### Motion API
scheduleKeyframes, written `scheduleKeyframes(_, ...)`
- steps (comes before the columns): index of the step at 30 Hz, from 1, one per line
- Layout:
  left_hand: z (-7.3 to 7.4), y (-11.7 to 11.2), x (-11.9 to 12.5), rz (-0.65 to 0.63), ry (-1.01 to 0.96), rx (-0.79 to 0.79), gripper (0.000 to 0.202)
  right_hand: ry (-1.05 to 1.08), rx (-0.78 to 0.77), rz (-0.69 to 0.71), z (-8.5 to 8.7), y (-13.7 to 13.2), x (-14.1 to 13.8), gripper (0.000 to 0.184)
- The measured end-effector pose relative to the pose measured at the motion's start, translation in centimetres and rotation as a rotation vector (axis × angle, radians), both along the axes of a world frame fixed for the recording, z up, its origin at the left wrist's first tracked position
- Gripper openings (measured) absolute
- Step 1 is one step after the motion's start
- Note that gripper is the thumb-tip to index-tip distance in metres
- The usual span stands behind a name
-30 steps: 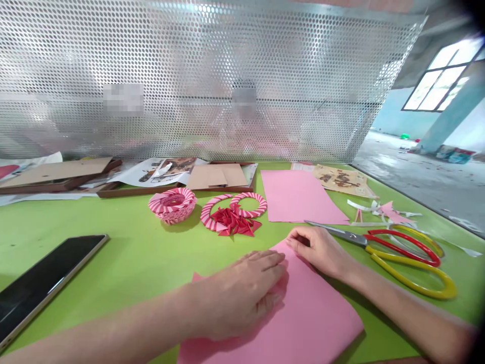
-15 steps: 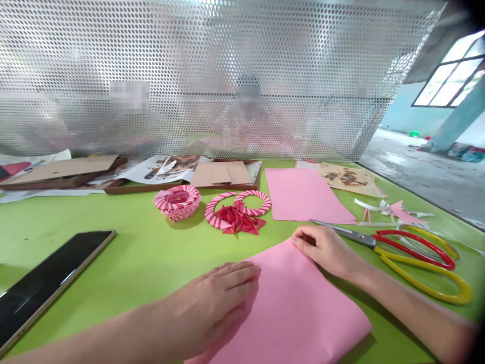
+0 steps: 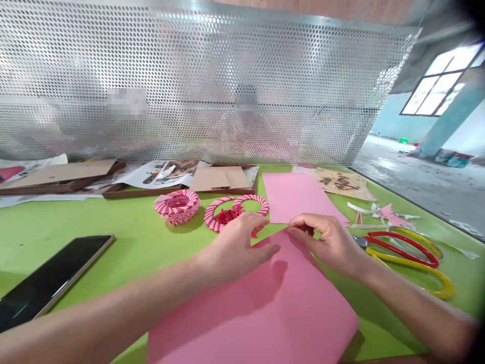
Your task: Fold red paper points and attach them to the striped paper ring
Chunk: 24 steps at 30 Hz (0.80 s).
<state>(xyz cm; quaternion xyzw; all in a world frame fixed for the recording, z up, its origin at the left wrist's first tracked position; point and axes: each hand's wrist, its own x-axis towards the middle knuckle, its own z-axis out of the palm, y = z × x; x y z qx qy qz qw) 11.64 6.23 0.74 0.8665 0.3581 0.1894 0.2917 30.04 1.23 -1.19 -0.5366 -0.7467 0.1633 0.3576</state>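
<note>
A folded-over sheet of pink paper (image 3: 265,308) lies in front of me, its fold bulging at the lower right. My right hand (image 3: 322,240) pinches the paper's far corner between thumb and fingers. Just left of that corner, my left hand (image 3: 237,245) is over the paper's edge with thumb and fingers apart, gripping nothing. Behind it sit red folded paper pieces (image 3: 227,216), partly hidden, and striped pink-and-white paper rings (image 3: 257,203). Scissors with red and yellow handles (image 3: 403,247) lie beyond my right wrist, their blades mostly covered by my hand.
Another pink sheet (image 3: 299,197) lies behind my hands. A round pink paper basket (image 3: 177,207) stands left of the rings, and a phone (image 3: 56,273) is at far left. Cardboard trays (image 3: 132,191) line the perforated metal screen (image 3: 189,126). Paper scraps (image 3: 394,215) lie at right.
My left hand has lifted from flat on the paper and moved up and right, near the pinched corner. My right hand keeps its pinch. More of the paper's near left side shows.
</note>
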Motion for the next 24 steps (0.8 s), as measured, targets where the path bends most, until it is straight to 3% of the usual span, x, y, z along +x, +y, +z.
scheduleKeyframes(3,1.0,1.1,1.5,-0.152,-0.037,-0.290,0.024,-0.009,0.055,0.023,1.2,-0.2,-0.4,0.023)
scheduleKeyframes(6,1.0,1.6,1.8,-0.208,-0.146,-0.424,0.029,0.017,0.081,0.031,1.6,0.0,-0.5,0.019)
scheduleKeyframes(10,0.3,1.8,1.4,-0.196,-0.208,-0.455,0.032,0.142,-0.006,0.034,1.1,0.5,-0.8,0.018)
scheduleKeyframes(14,0.2,1.7,1.2,-0.152,-0.214,-0.431,0.033,0.372,-0.222,0.099,0.3,0.7,-1.0,0.019)
scheduleKeyframes(18,0.2,1.7,1.1,-0.089,-0.235,-0.422,0.026,0.475,-0.409,0.175,-0.2,0.6,-1.0,0.026)
scheduleKeyframes(24,-0.4,1.7,0.9,-0.046,-0.286,-0.474,0.026,0.562,-0.498,0.174,-0.6,0.4,-1.3,0.029)
